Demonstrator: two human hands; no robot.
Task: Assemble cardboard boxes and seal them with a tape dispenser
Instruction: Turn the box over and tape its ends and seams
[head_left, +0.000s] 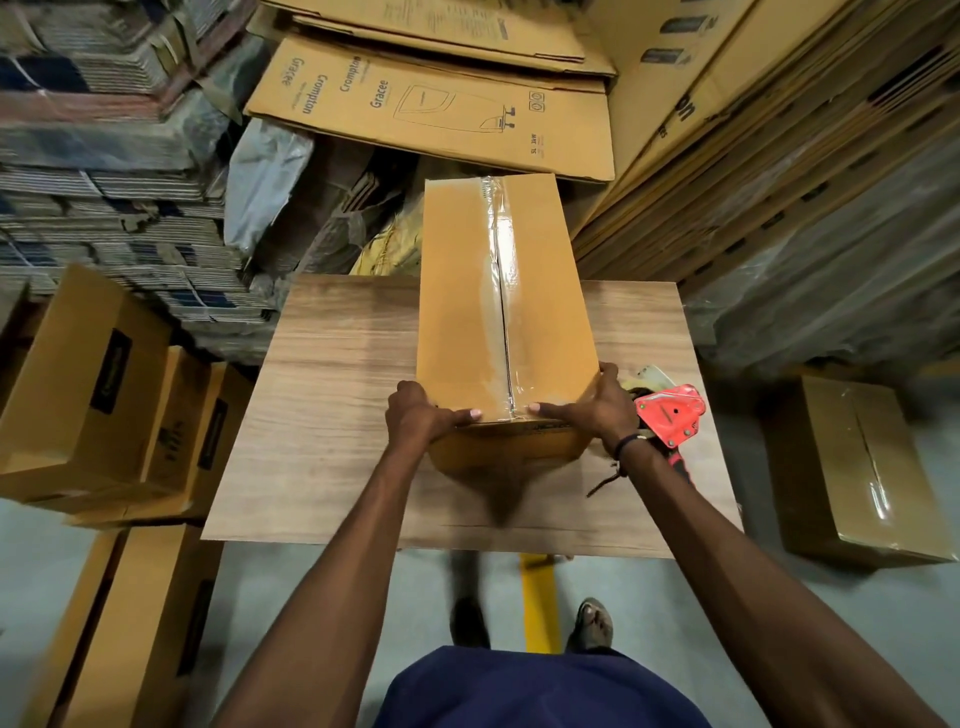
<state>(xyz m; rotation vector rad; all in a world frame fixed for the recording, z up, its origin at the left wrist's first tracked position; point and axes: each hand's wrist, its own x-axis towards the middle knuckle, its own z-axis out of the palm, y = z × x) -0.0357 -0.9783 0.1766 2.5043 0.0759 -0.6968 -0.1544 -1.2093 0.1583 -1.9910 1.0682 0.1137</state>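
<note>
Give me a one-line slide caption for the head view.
Both hands, left and right, grip a taped box on the table.

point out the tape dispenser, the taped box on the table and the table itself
tape dispenser (670, 413): head view, on its red side plate
taped box (457, 291): head view, on the top flap left of the tape seam
table (332, 415): head view, on bare wood left of the box
</note>
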